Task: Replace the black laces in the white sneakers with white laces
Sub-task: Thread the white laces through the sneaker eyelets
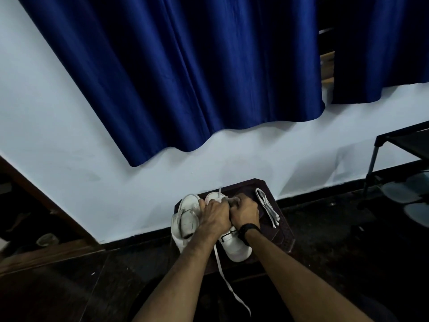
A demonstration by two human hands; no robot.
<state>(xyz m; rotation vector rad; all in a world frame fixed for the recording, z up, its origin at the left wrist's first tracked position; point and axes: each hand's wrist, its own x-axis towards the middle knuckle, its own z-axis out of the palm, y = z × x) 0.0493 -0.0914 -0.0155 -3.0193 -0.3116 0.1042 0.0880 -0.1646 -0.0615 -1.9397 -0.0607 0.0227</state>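
While both hands grip right sneaker (236, 248) — white lace (224, 275) trails off toe, black lace (228, 235) seemingly remains.

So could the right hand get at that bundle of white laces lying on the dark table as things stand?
Probably yes. The bundle of white laces lies uncovered just beside the right hand, nothing between them, but that hand grips a lace at the white sneaker and must let go first.
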